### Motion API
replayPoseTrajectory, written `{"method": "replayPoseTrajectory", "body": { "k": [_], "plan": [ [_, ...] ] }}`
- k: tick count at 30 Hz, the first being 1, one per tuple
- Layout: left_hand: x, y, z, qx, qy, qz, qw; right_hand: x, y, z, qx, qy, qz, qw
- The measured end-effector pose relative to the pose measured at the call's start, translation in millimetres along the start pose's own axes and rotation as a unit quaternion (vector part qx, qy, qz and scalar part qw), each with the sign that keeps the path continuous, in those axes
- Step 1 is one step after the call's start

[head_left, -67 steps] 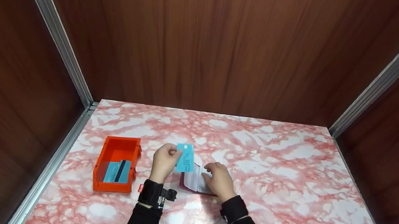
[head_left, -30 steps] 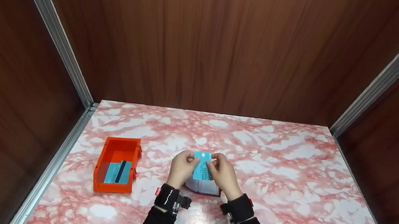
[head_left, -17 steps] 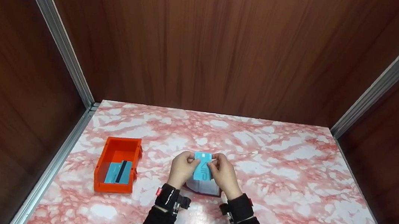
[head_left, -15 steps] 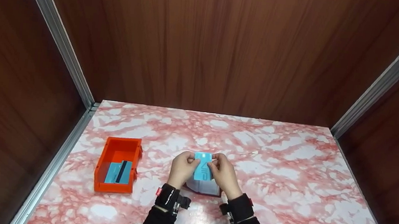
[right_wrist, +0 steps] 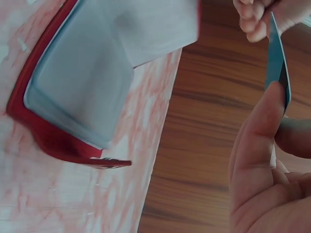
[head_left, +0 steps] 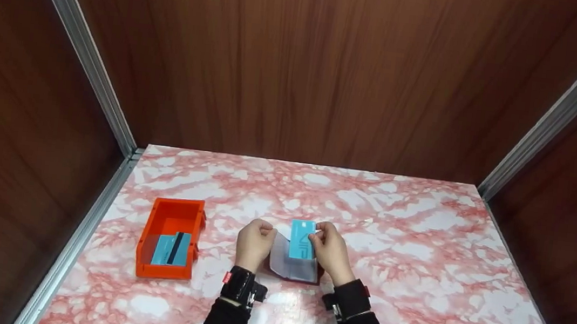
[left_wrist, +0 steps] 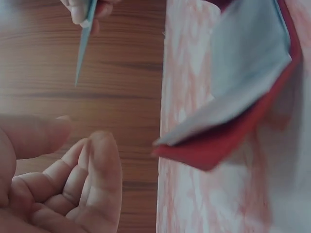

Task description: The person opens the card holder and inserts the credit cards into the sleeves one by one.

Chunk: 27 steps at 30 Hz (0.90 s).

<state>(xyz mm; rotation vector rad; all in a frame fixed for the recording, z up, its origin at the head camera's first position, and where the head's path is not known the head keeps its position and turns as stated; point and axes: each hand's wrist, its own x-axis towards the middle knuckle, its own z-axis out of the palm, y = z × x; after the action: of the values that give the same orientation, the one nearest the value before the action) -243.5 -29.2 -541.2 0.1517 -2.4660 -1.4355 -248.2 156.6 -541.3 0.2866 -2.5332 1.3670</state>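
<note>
Card [head_left: 301, 239] marked "VIP" is pinched between thumb and finger of a person's right hand [head_left: 331, 251], at two o'clock from a wallet [head_left: 290, 268] spread on a marbled table [head_left: 413, 306], in the head view. The card overlaps the wallet's twelve-o'clock side there. The left hand [head_left: 253, 245], at ten o'clock from the wallet, grasps nothing, its fingers bent. An orange bin [head_left: 165, 272] stands at nine o'clock, blue cards [head_left: 164, 248] lying in its six-o'clock end.

In the left wrist view, the left thumb and fingers stand apart at eight o'clock, nothing between them; the card shows edge-on at eleven, and the wallet's red cover [left_wrist: 209, 155] lies under clear leaves [left_wrist: 248, 48] toward two.

From the right wrist, the card appears at two o'clock, clear of the wallet at eleven, a dark stripe [right_wrist: 283, 77] down its back.
</note>
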Motion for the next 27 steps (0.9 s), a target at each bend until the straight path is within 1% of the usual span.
{"method": "replayPoseTrajectory", "body": {
  "k": [3, 5, 7, 12, 15, 17, 19, 27],
  "plan": [
    [-0.8, -7.2, 2.4, 0.052, 0.014, 0.010, 0.9985, -0.7, 4, 2, -0.008, 0.000, 0.002, 1.0000],
    [-2.0, -11.4, 4.0, 0.079, 0.012, 0.013, 0.9967, -0.9, 7, 4, -0.015, -0.003, 0.002, 0.9999],
    [-3.2, -15.1, 5.3, 0.095, 0.001, 0.013, 0.9954, -1.2, 10, 7, -0.019, -0.006, 0.007, 0.9998],
    [-5.6, -21.8, 7.3, 0.100, -0.033, 0.000, 0.9945, -1.8, 13, 12, -0.024, -0.007, 0.009, 0.9996],
    [-5.3, -25.0, 8.2, 0.105, -0.042, 0.007, 0.9936, -2.7, 14, 14, -0.031, -0.007, 0.014, 0.9994],
    [-4.8, -26.9, 8.4, 0.107, -0.043, 0.013, 0.9932, -3.5, 14, 15, -0.033, -0.009, 0.019, 0.9992],
    [-4.5, -28.9, 8.6, 0.109, -0.043, 0.016, 0.9930, -4.5, 15, 16, -0.040, -0.014, 0.015, 0.9990],
    [-4.2, -36.5, 8.4, 0.113, -0.043, 0.003, 0.9927, -7.8, 17, 22, -0.056, -0.032, 0.002, 0.9979]
  ]
}}
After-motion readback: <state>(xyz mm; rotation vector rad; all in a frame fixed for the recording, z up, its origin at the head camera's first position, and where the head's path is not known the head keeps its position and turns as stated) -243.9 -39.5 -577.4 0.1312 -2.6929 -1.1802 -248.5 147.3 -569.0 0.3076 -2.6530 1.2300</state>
